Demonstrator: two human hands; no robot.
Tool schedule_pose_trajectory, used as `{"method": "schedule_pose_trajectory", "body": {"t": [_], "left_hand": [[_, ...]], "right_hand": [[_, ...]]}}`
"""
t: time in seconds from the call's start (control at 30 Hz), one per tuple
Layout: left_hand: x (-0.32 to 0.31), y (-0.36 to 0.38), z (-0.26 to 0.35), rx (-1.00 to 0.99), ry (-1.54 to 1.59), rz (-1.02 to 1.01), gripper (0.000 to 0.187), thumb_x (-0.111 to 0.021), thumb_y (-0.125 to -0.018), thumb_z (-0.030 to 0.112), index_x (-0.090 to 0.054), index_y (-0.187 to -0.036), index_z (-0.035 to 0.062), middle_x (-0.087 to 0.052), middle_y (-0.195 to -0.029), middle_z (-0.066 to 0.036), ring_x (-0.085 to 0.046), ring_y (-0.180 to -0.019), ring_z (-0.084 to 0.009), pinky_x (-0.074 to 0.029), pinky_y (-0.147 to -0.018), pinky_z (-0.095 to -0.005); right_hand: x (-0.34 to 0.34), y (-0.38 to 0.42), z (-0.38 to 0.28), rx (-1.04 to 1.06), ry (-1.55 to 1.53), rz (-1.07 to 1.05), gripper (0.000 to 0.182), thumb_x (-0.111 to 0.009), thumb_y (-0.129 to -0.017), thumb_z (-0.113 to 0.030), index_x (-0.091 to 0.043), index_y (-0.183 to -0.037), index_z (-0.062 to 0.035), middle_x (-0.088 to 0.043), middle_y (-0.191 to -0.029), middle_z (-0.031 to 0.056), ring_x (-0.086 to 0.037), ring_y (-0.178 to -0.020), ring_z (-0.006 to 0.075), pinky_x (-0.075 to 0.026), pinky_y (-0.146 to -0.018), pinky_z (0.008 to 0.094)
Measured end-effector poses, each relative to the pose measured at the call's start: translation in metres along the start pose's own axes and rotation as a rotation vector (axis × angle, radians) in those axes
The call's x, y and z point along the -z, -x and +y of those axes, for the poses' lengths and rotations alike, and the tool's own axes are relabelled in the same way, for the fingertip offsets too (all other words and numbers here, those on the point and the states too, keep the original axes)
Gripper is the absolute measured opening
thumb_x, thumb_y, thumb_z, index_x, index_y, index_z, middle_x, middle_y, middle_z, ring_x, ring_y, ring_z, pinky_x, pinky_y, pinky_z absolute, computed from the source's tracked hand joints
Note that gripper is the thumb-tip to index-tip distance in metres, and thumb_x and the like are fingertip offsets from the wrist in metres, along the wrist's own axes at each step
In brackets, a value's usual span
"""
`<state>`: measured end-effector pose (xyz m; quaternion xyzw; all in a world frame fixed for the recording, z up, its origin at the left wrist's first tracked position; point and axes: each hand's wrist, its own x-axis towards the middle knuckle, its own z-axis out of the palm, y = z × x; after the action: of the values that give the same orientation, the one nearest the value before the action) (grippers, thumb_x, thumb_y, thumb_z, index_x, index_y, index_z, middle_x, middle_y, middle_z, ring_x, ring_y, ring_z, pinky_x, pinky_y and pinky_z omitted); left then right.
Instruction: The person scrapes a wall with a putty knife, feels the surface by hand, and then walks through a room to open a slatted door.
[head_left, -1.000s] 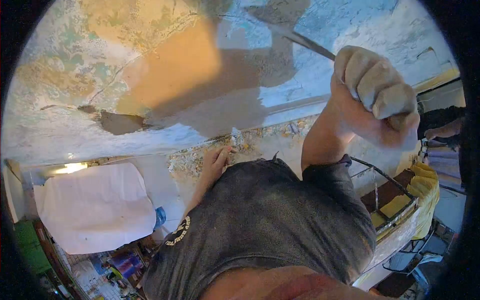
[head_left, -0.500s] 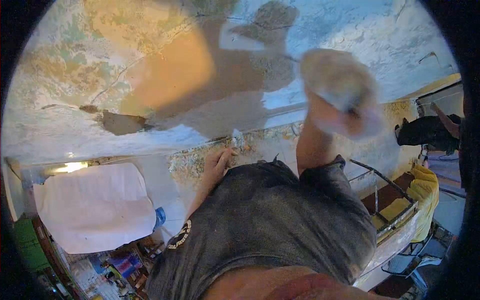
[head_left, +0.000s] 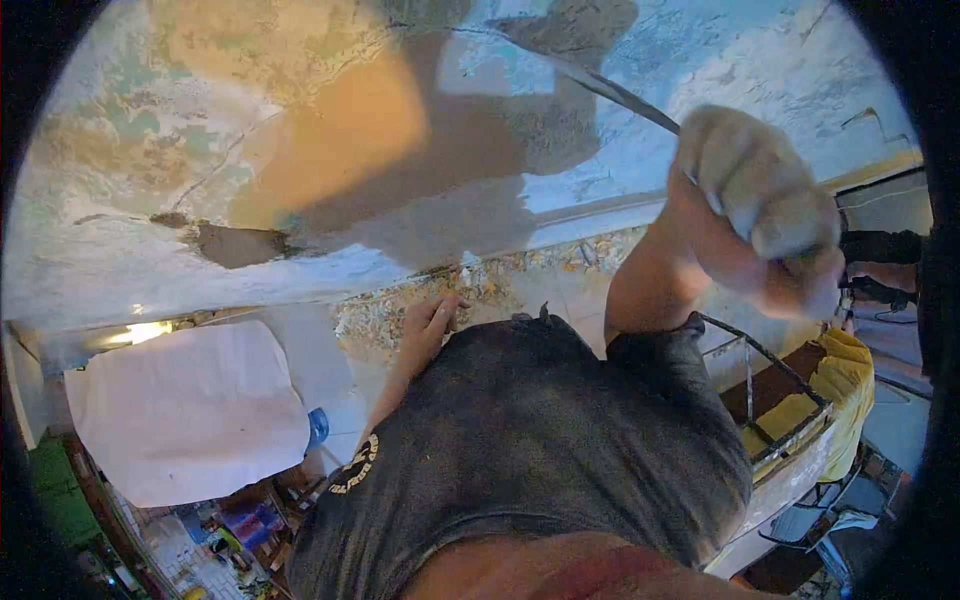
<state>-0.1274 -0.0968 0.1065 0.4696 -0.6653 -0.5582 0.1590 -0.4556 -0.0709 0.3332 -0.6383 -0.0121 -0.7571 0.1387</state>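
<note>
My right hand (head_left: 755,205), pale with dust over the knuckles and slightly blurred, is closed in a fist. From it a scraper (head_left: 625,97) with a long, thin metal blade slants up and left to the wall; its handle is hidden in the fist. The wall (head_left: 470,150) has cracked, flaking paint with bare brown patches, and the blade's far end lies along a crack there. My left hand (head_left: 430,322) hangs low beside my shirt, fingers loosely bent and slightly apart, holding nothing. Loose paint flakes (head_left: 520,275) lie along the wall's foot behind it.
At left, a pale sheet (head_left: 190,415) covers something, with a blue plastic container (head_left: 318,428) at its edge. On the right are a metal frame (head_left: 750,380), a yellow cloth (head_left: 845,375) and a chair (head_left: 800,525). Dark clothing (head_left: 880,246) and a bare arm show at the right edge.
My right hand has swung right and slightly down, away from the wall, and the scraper's blade now shows clearly. My left hand has barely moved.
</note>
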Motion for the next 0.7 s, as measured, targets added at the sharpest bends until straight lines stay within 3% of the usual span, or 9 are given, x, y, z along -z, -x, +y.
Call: {"method": "schedule_pose_trajectory", "body": {"t": [0.07,0.13,0.2,0.27,0.33,0.47,0.53,0.6,0.7], "left_hand": [[-0.002,0.003,0.002,-0.010,-0.002,-0.007,0.037,-0.048,-0.094,0.035,-0.068,-0.093,0.0031,-0.050,-0.057,-0.001,-0.048,-0.055,-0.0106,-0.038,-0.053,-0.0274],[-0.001,0.000,0.008,-0.008,0.006,-0.039,0.037,-0.049,-0.093,0.034,-0.067,-0.093,0.0027,-0.052,-0.058,-0.001,-0.049,-0.056,-0.0109,-0.038,-0.054,-0.0275],[-0.002,-0.001,-0.001,-0.039,0.011,-0.029,0.037,-0.049,-0.093,0.035,-0.067,-0.093,0.0026,-0.052,-0.059,-0.002,-0.048,-0.056,-0.0109,-0.038,-0.054,-0.0275],[-0.002,-0.005,0.001,-0.071,0.019,-0.021,0.037,-0.048,-0.094,0.035,-0.067,-0.093,0.0025,-0.052,-0.060,-0.002,-0.048,-0.056,-0.0110,-0.038,-0.054,-0.0275],[-0.003,-0.002,0.011,-0.054,0.002,-0.003,0.037,-0.050,-0.094,0.035,-0.067,-0.091,0.0023,-0.053,-0.062,-0.002,-0.048,-0.057,-0.0110,-0.038,-0.054,-0.0272],[-0.002,-0.007,-0.009,-0.098,0.030,-0.030,0.035,-0.051,-0.094,0.033,-0.066,-0.087,0.0022,-0.053,-0.061,-0.001,-0.047,-0.056,-0.0108,-0.039,-0.055,-0.0270],[-0.001,-0.008,-0.010,-0.042,-0.005,-0.028,0.034,-0.052,-0.094,0.032,-0.065,-0.085,0.0019,-0.053,-0.061,-0.001,-0.048,-0.057,-0.0104,-0.039,-0.055,-0.0268],[-0.004,-0.005,-0.008,-0.001,0.003,-0.037,0.035,-0.051,-0.094,0.032,-0.066,-0.084,0.0016,-0.054,-0.061,-0.001,-0.048,-0.057,-0.0101,-0.039,-0.055,-0.0269],[-0.004,-0.007,0.002,-0.032,-0.003,-0.042,0.035,-0.051,-0.094,0.032,-0.066,-0.085,0.0013,-0.055,-0.062,-0.002,-0.049,-0.058,-0.0096,-0.039,-0.055,-0.0266]], "right_hand": [[-0.005,0.003,0.005,-0.021,0.025,0.051,0.042,-0.042,-0.089,-0.039,-0.037,-0.059,-0.0098,-0.034,-0.053,0.0036,-0.030,-0.048,0.0175,-0.023,-0.046,0.0318],[-0.004,0.005,0.030,-0.110,0.203,0.095,0.041,-0.041,-0.089,-0.041,-0.039,-0.059,-0.0133,-0.034,-0.053,-0.0023,-0.029,-0.047,0.0130,-0.022,-0.045,0.0287],[-0.002,0.005,0.012,-0.085,0.189,0.094,0.041,-0.040,-0.088,-0.042,-0.039,-0.059,-0.0129,-0.035,-0.053,-0.0017,-0.029,-0.047,0.0131,-0.022,-0.044,0.0293],[-0.007,0.000,-0.004,0.089,0.009,0.089,0.041,-0.040,-0.086,-0.040,-0.038,-0.058,-0.0103,-0.036,-0.052,0.0041,-0.030,-0.046,0.0166,-0.022,-0.043,0.0318],[-0.008,0.007,0.019,0.087,0.123,0.095,0.039,-0.042,-0.085,-0.039,-0.037,-0.058,-0.0108,-0.036,-0.053,0.0039,-0.030,-0.047,0.0162,-0.022,-0.044,0.0314],[-0.002,0.008,0.016,-0.123,0.194,0.117,0.041,-0.042,-0.085,-0.043,-0.039,-0.058,-0.0119,-0.038,-0.052,0.0011,-0.029,-0.043,0.0139,-0.023,-0.042,0.0300],[-0.002,0.001,-0.002,0.028,0.029,0.089,0.042,-0.041,-0.084,-0.043,-0.039,-0.058,-0.0102,-0.037,-0.052,0.0047,-0.030,-0.043,0.0172,-0.024,-0.043,0.0322],[-0.001,0.020,0.030,0.101,0.174,0.202,0.042,-0.041,-0.084,-0.043,-0.038,-0.058,-0.0109,-0.035,-0.052,0.0034,-0.030,-0.045,0.0166,-0.024,-0.044,0.0315],[-0.007,0.011,0.023,-0.133,0.185,0.171,0.040,-0.041,-0.084,-0.043,-0.036,-0.058,-0.0125,-0.035,-0.050,0.0016,-0.027,-0.044,0.0162,-0.022,-0.043,0.0324]]}}
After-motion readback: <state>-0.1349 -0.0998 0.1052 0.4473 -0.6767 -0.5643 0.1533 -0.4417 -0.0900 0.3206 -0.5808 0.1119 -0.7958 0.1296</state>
